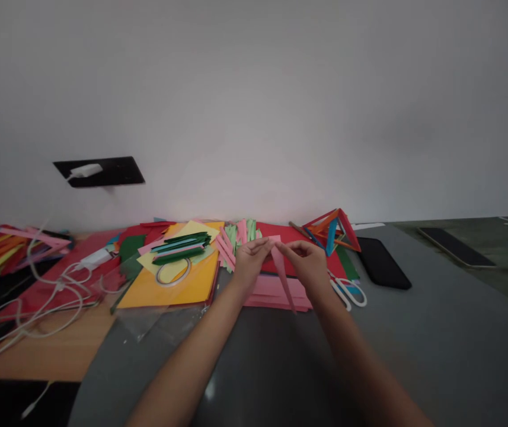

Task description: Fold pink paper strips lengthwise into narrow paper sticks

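Between my hands hangs a narrow pink paper strip (284, 276), its long end dangling toward the table. My left hand (250, 259) pinches its upper end from the left, and my right hand (307, 261) pinches it close by on the right. Below them lies a stack of pink paper (275, 290). Just behind my left hand are pink and light green paper strips (240, 232). White-handled scissors (351, 295) rest right of my right hand, their blades hidden. Behind that hand stands a frame of folded paper sticks (334, 232) in orange, blue and red.
Left of my hands, a roll of tape (173, 273) and dark green strips (180, 246) lie on yellow-orange paper (147, 289). A black phone (383, 263) is on the grey table (449, 332). A white cable (64, 287) tangles at far left, near a wall socket (120, 172).
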The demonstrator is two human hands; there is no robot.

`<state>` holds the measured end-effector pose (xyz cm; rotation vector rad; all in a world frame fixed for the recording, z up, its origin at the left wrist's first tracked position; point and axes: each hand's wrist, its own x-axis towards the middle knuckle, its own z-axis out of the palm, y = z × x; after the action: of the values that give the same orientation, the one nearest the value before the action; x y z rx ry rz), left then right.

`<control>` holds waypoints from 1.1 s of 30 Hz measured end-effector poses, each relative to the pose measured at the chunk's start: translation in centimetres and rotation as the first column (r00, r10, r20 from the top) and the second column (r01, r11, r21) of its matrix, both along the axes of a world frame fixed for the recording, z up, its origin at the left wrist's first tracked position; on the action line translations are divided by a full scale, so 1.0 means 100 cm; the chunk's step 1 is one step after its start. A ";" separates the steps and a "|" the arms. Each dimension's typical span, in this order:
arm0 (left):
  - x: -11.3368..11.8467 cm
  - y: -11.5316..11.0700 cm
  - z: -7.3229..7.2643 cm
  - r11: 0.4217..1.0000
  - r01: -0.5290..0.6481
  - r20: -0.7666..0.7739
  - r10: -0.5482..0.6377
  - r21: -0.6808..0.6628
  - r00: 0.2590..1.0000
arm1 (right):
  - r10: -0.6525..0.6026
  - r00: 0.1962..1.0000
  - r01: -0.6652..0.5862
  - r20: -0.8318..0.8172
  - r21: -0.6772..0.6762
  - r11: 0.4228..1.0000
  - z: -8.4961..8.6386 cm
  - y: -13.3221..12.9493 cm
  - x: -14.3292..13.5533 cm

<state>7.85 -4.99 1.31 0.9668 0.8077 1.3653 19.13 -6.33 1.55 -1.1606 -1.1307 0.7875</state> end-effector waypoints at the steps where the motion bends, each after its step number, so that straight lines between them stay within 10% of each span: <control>1: 0.000 0.000 0.001 1.000 -0.004 -0.011 0.004 0.002 1.000 | -0.013 1.000 0.013 0.011 0.009 1.000 -0.001 0.001 0.001; 12: 0.001 -0.006 0.005 0.997 0.047 -0.112 -0.040 0.066 0.993 | 0.013 0.989 -0.045 0.145 0.224 0.974 0.004 0.002 0.010; 20: -0.005 -0.003 0.003 0.973 -0.057 -0.266 0.117 0.222 0.957 | 0.141 0.989 -0.142 0.035 0.019 0.990 0.000 0.004 0.007; 27: -0.002 -0.003 0.003 0.987 0.109 -0.235 -0.079 0.120 0.969 | -0.032 0.999 0.030 0.027 0.050 0.998 0.004 0.002 0.008; 33: -0.003 0.000 0.000 0.993 0.032 -0.223 -0.005 0.118 0.975 | 0.137 0.990 -0.137 -0.013 -0.026 0.990 -0.001 0.006 0.011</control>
<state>7.51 -4.99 1.34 1.2350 0.8879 1.3164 20.21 -5.74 1.47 -1.1082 -1.2030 0.9166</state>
